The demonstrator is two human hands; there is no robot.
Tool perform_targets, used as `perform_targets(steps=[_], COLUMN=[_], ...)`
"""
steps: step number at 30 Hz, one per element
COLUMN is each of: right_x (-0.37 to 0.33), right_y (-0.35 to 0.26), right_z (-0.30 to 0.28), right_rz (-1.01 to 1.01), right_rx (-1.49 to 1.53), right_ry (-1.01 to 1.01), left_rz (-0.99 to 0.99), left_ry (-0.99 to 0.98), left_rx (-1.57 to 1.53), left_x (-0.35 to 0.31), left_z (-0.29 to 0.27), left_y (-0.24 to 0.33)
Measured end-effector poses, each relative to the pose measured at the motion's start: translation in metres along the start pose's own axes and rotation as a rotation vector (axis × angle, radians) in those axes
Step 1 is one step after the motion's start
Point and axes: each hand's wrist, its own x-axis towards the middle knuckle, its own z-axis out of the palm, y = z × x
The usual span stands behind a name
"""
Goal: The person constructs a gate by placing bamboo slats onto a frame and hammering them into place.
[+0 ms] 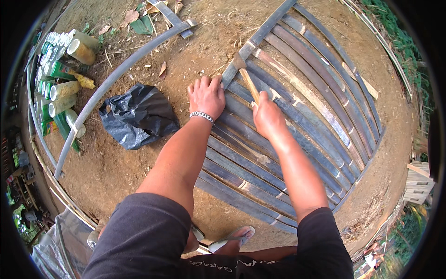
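Note:
A panel of split bamboo slats (278, 67) lies on the dirt, its dark slats set side by side across a rail (260, 33). At the panel's left edge my left hand (207, 96), with a chain bracelet on its wrist, is closed over the rail, its fingers curled; what lies under the palm is hidden. My right hand (269, 114) grips the wooden handle of a hammer (249, 84). The hammer's head is over the rail, a little beyond my left hand; I cannot tell whether it touches.
A crumpled black plastic bag (139, 116) lies left of my left arm. Beyond it stretches a curved bamboo pole (107, 76). Several jars and bottles (60, 88) lie at the far left. A loose wood strip (360, 80) rests at the panel's right. My sandalled foot (232, 238) is below.

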Motion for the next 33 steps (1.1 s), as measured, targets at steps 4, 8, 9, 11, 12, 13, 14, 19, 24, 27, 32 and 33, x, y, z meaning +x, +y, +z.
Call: perform_targets(steps=[4, 8, 9, 11, 12, 13, 14, 19, 24, 27, 32, 33], right_x=[0.001, -0.01, -0.006, 0.008, 0.01, 0.011, 0.009, -0.04, -0.162, -0.237, -0.325, -0.339], right_y=[-0.003, -0.01, -0.005, 0.001, 0.006, 0.009, 0.007, 0.021, 0.08, 0.119, 0.189, 0.198], right_z=[-0.016, -0.006, 0.0, 0.003, -0.002, -0.005, -0.01, -0.014, 0.024, 0.026, 0.007, 0.004], right_rz=[-0.097, -0.184, -0.114, 0.027, -0.052, -0.062, -0.073, -0.064, -0.099, -0.171, -0.209, -0.198], right_rx=[0.149, 0.336, 0.212, -0.035, -0.003, 0.026, 0.058, 0.312, 0.282, 0.095, -0.18, -0.204], right_ry=[0.241, 0.375, 0.247, -0.009, 0.01, 0.036, 0.057, 0.169, 0.071, -0.055, -0.275, -0.294], left_rz=[-0.022, -0.012, -0.003, 0.004, 0.007, 0.012, 0.013, -0.004, 0.007, 0.014, -0.001, 0.001], left_ry=[-0.019, -0.009, -0.002, 0.018, 0.029, 0.03, 0.027, -0.007, 0.012, 0.012, -0.039, -0.054], left_rx=[0.007, 0.016, 0.017, 0.023, 0.025, 0.022, 0.022, 0.055, 0.059, 0.06, 0.043, 0.038], left_x=[-0.004, -0.003, -0.003, -0.002, -0.002, 0.0, 0.0, -0.003, -0.005, -0.005, -0.005, -0.004], left_z=[-0.002, -0.001, 0.0, 0.001, 0.002, 0.002, 0.001, -0.002, 0.001, 0.002, 0.003, -0.001], left_y=[0.0, -0.003, -0.002, -0.001, -0.001, 0.0, -0.001, 0.001, -0.002, -0.002, -0.004, -0.004])
